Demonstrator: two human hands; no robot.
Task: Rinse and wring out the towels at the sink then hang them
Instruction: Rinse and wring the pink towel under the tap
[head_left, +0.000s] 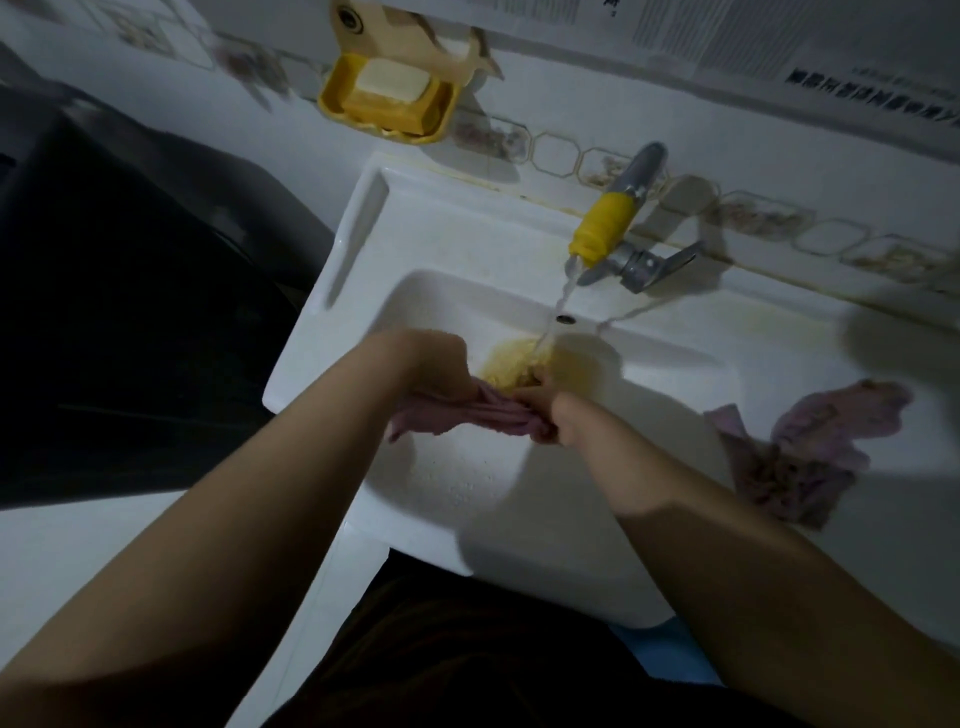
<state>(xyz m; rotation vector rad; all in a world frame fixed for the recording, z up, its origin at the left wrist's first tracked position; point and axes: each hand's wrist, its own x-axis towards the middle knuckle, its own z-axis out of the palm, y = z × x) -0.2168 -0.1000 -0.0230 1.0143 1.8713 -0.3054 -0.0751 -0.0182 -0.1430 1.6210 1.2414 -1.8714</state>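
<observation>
Gripping 1 pink towel (457, 413) over the sink (363, 249), both hands — left (431, 364), right (550, 415) — clutch its ends. Water runs from the tap (608, 223) — another towel (810, 457) lies beside.

- Left forearm is reaching in from the lower left edge, bare, running diagonally up and to the right.
- Left hand (436, 364) is curling its fingers downward, knuckles facing up, and is gripping one end of the pink towel (467, 415).
- Right forearm is entering from the lower right edge, bare, angling up and to the left.
- Right hand (545, 410) is closing round the other end of the same towel, its fingertips pointing toward the left hand.
- Both hands are lying just beside each other, wrists converging; whether they are touching cannot be told.
</observation>
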